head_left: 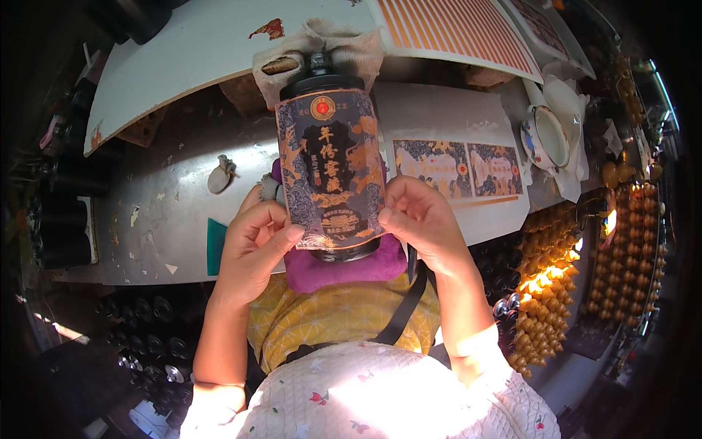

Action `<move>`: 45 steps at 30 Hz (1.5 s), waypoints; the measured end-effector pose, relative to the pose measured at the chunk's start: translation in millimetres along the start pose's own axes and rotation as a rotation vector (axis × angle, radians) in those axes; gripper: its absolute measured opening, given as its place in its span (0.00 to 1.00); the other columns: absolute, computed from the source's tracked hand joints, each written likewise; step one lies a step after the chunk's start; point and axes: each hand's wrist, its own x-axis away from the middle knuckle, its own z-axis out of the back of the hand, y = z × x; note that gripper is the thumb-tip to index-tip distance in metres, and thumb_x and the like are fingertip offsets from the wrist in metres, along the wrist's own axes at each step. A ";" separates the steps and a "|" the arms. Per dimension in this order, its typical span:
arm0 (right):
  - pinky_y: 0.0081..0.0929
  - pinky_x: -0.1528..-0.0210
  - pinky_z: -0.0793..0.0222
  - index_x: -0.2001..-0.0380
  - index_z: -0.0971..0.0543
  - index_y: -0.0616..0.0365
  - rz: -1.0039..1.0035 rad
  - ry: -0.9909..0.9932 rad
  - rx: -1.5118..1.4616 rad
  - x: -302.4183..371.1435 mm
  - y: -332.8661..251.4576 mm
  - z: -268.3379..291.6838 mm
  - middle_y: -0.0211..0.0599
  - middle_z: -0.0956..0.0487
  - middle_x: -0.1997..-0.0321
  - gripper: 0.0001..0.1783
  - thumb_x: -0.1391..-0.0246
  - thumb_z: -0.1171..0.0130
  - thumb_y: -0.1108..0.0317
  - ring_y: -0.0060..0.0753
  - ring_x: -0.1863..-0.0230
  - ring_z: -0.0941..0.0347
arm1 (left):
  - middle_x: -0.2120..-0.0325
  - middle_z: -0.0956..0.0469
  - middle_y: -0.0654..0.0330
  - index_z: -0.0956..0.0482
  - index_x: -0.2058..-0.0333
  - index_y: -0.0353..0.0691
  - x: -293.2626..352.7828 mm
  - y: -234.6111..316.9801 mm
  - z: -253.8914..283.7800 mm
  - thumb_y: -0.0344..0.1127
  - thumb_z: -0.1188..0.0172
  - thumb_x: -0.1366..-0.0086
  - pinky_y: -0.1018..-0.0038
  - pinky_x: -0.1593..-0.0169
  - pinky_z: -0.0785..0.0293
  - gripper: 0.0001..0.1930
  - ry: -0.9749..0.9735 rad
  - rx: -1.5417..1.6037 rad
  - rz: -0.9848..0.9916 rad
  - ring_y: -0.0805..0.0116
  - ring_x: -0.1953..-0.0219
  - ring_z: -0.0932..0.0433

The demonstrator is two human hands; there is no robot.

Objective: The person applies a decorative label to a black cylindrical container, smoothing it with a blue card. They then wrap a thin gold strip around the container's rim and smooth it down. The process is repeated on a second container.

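Observation:
A black cylindrical bottle lies in front of me with its neck pointing away. Over its upper side is a dark blue, black and gold patterned label with a round red-and-gold emblem near the far end. My left hand is closed in a pinch at the label's lower left edge. At the lower right edge, the thumb and fingers of my right hand pinch it too. Under the bottle's near end is a purple cloth; a pale, stained cloth lies beneath its neck.
Two similar labels on a sheet lie to the right, near an enamel bowl. A white board spans the back, with an orange-striped sheet. A small grey lump sits left. Gold and black bottles flank the bench.

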 end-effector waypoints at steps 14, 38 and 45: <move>0.10 0.73 0.48 0.68 0.26 0.56 0.011 0.014 0.053 -0.4 6.2 1.8 0.19 0.29 0.71 0.08 0.40 0.36 0.70 0.06 0.72 0.39 | 0.63 0.36 0.66 0.26 0.71 0.35 1.4 -1.0 0.8 0.25 0.35 0.37 0.83 0.66 0.36 0.07 -0.003 -0.077 -0.015 0.82 0.67 0.30; 0.37 0.41 0.34 0.29 0.37 0.50 0.588 0.068 0.964 -51.1 -25.1 -7.4 0.47 0.41 0.31 0.46 0.52 0.30 0.61 0.41 0.43 0.31 | 0.34 0.46 0.36 0.52 0.27 0.36 -42.6 14.4 -19.1 0.57 0.42 0.36 0.57 0.36 0.43 0.48 0.022 -0.888 -0.495 0.44 0.42 0.39; 0.41 0.36 0.38 0.28 0.39 0.51 0.544 0.026 0.952 -48.6 -26.3 -7.2 0.49 0.42 0.30 0.47 0.51 0.31 0.58 0.50 0.34 0.38 | 0.37 0.42 0.36 0.60 0.28 0.30 -44.3 12.8 -21.5 0.61 0.44 0.36 0.56 0.35 0.44 0.53 0.028 -0.800 -0.443 0.43 0.41 0.39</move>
